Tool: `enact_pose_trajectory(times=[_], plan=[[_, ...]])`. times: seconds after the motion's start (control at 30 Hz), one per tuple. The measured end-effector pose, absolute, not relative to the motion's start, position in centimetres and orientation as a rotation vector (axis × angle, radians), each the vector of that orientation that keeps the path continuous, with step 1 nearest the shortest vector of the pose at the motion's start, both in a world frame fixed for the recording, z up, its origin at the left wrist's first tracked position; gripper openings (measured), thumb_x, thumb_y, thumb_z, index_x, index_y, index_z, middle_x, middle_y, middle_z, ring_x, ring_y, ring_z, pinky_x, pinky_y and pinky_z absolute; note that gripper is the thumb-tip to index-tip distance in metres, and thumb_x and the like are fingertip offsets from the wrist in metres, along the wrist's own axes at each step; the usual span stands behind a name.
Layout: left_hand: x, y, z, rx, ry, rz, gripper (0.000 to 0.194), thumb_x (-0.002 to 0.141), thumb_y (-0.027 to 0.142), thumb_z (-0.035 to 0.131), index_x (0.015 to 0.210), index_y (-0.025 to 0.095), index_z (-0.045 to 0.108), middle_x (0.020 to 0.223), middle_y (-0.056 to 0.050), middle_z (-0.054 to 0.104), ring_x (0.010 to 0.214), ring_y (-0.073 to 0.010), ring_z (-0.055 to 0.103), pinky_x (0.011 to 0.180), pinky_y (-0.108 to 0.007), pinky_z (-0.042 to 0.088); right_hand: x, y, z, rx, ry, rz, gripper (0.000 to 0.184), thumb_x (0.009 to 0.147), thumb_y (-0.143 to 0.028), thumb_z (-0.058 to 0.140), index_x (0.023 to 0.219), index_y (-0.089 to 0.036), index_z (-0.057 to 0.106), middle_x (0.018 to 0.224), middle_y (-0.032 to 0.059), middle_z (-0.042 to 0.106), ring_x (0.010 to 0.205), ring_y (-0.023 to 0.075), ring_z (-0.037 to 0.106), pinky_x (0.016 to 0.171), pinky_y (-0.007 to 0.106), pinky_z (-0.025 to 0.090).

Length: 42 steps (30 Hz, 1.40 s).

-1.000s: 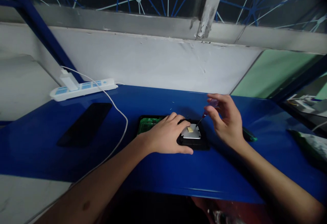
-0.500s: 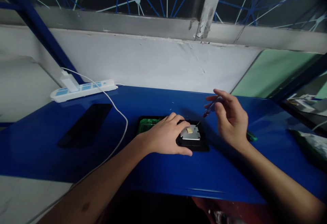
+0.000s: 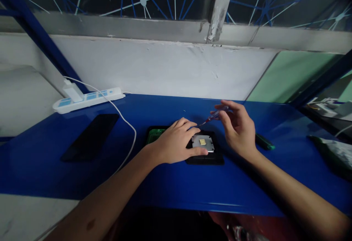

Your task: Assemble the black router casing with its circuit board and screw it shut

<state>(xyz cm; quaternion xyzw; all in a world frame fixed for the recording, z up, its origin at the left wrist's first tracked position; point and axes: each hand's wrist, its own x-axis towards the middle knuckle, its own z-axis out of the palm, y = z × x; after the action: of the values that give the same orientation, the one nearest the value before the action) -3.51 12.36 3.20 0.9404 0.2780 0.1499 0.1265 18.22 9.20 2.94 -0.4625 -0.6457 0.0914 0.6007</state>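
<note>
My left hand (image 3: 177, 142) lies across an opened black casing (image 3: 218, 159) with its fingers outstretched; the thumb rests along the lower edge of a silver metal plate (image 3: 195, 142). A small pale yellow pad (image 3: 202, 142) is on that plate. Part of a green circuit board (image 3: 155, 134) shows left of the hand, the rest being covered by it. Between the fingers of my right hand (image 3: 241, 131) is a slim screwdriver (image 3: 219, 113) with a translucent purplish handle. It slants down and left, its tip close to my left fingertips; whether it touches anything is unclear.
A black slab (image 3: 89, 137) lies to the left, beside a white cable (image 3: 129, 123) running from a power strip (image 3: 89, 100). A dark green-tipped object (image 3: 264, 142) sits right of my right hand. Farther right is a dark and silvery bag (image 3: 334, 154).
My right hand and the screwdriver have moved left, bringing the tip from the plate's upper right corner toward my left fingertips. My left thumb has shifted up onto the plate's lower edge.
</note>
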Motion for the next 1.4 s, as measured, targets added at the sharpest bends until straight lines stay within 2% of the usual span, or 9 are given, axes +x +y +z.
enact_pose_trajectory(times=[0.1, 0.4, 0.5, 0.63, 0.77, 0.93, 1.4], plan=[[-3.6, 12.6, 3.1, 2.738, 0.811, 0.465, 0.07, 0.092, 0.074, 0.05, 0.134, 0.02, 0.059, 0.137, -0.01, 0.06, 0.131, -0.0295, 0.045, 0.111, -0.046, 0.039, 18.1, 9.2, 2.9, -1.057, -1.495, 0.22, 0.03, 0.097, -0.028, 0.057, 0.127, -0.026, 0.057, 0.114, 0.0059, 0.071, 0.095, 0.0211, 0.075, 0.086, 0.043, 0.064], [-3.7, 12.9, 3.7, 2.757, 0.836, 0.474, 0.059, 0.094, 0.064, 0.056, 0.132, 0.019, 0.06, 0.133, -0.008, 0.063, 0.128, -0.0277, 0.048, 0.111, -0.043, 0.039, 18.2, 9.0, 3.6, -1.036, -1.478, 0.196, 0.027, 0.098, -0.026, 0.057, 0.125, -0.026, 0.056, 0.113, 0.0056, 0.07, 0.095, 0.0208, 0.074, 0.087, 0.044, 0.063], [-3.8, 13.1, 3.6, 2.764, 0.903, 0.462, 0.059, 0.098, 0.065, 0.047, 0.13, 0.017, 0.061, 0.132, -0.009, 0.064, 0.128, -0.0279, 0.048, 0.113, -0.046, 0.037, 18.3, 8.9, 3.8, -1.011, -1.453, 0.135, 0.032, 0.097, -0.026, 0.058, 0.129, -0.028, 0.053, 0.109, 0.0048, 0.069, 0.083, 0.0182, 0.073, 0.079, 0.041, 0.063], [-3.9, 13.5, 3.3, 2.783, 0.962, 0.461, 0.064, 0.103, 0.064, 0.031, 0.132, 0.015, 0.06, 0.135, -0.011, 0.063, 0.132, -0.0285, 0.046, 0.122, -0.053, 0.023, 18.5, 8.8, 4.0, -1.011, -1.456, 0.102, 0.034, 0.098, -0.027, 0.057, 0.131, -0.031, 0.051, 0.099, 0.0026, 0.066, 0.064, 0.014, 0.065, 0.059, 0.036, 0.059], [-4.0, 13.7, 2.9, 2.806, 0.98, 0.466, 0.068, 0.104, 0.064, 0.025, 0.132, 0.015, 0.061, 0.135, -0.011, 0.063, 0.132, -0.029, 0.047, 0.122, -0.054, 0.022, 18.6, 8.6, 4.0, -1.082, -1.561, 0.017, 0.027, 0.096, -0.027, 0.059, 0.124, -0.027, 0.057, 0.094, 0.0031, 0.065, 0.069, 0.0153, 0.064, 0.065, 0.037, 0.057], [-4.0, 13.9, 2.7, 2.82, 0.992, 0.467, 0.071, 0.104, 0.065, 0.021, 0.131, 0.013, 0.061, 0.132, -0.011, 0.065, 0.13, -0.0289, 0.049, 0.122, -0.055, 0.022, 18.4, 8.4, 3.9, -1.048, -1.67, -0.012, 0.026, 0.096, -0.021, 0.06, 0.121, -0.024, 0.058, 0.093, 0.0021, 0.063, 0.075, 0.0144, 0.064, 0.067, 0.032, 0.055], [-3.9, 13.9, 2.7, 2.809, 0.982, 0.429, 0.071, 0.103, 0.065, 0.024, 0.132, 0.012, 0.061, 0.132, -0.012, 0.065, 0.13, -0.0298, 0.048, 0.122, -0.054, 0.022, 18.4, 8.5, 3.8, -1.053, -1.664, -0.004, 0.025, 0.095, -0.021, 0.06, 0.121, -0.023, 0.058, 0.093, 0.0023, 0.062, 0.074, 0.014, 0.064, 0.067, 0.032, 0.055]])
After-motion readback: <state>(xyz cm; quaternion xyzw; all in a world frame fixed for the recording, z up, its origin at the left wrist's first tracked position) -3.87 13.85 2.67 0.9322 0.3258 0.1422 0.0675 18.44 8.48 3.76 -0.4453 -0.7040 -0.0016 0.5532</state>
